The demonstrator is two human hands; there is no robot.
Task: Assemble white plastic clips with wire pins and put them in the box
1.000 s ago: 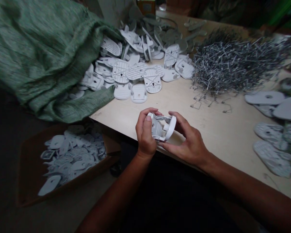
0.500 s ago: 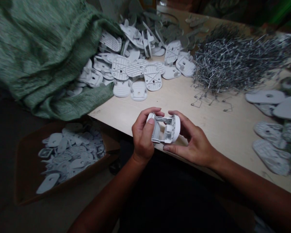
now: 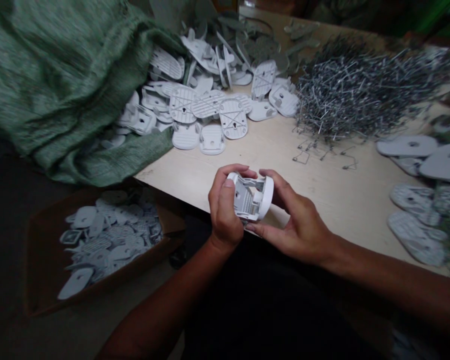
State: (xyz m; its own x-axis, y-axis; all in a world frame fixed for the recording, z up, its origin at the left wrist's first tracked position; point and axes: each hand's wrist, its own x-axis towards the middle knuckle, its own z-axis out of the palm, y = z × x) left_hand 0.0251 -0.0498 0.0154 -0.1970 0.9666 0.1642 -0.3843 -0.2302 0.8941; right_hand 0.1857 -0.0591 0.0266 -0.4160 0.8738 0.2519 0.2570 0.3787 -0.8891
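Left hand (image 3: 223, 212) and right hand (image 3: 296, 222) both have fingers closed on the white housing (image 3: 250, 197), held just over the near table edge (image 3: 165, 175). Housing turned slightly since last frame, grey interior more exposed. Wire pile (image 3: 360, 90) far right.

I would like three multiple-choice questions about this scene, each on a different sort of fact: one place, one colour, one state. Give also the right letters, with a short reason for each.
1. Where is the cardboard box?
A. Below the edge of the table, at the left
B. On the table, at the right
C. Under the wire pile

2. What colour is the woven sack?
A. Red
B. Green
C. Blue

3. What is the state of the white plastic part?
A. Lying flat on the table
B. Held between the left hand and the right hand
C. Inside the box

1. A: the box sits lower than the table.
2. B: its weave shows green.
3. B: fingers of both hands grip it.
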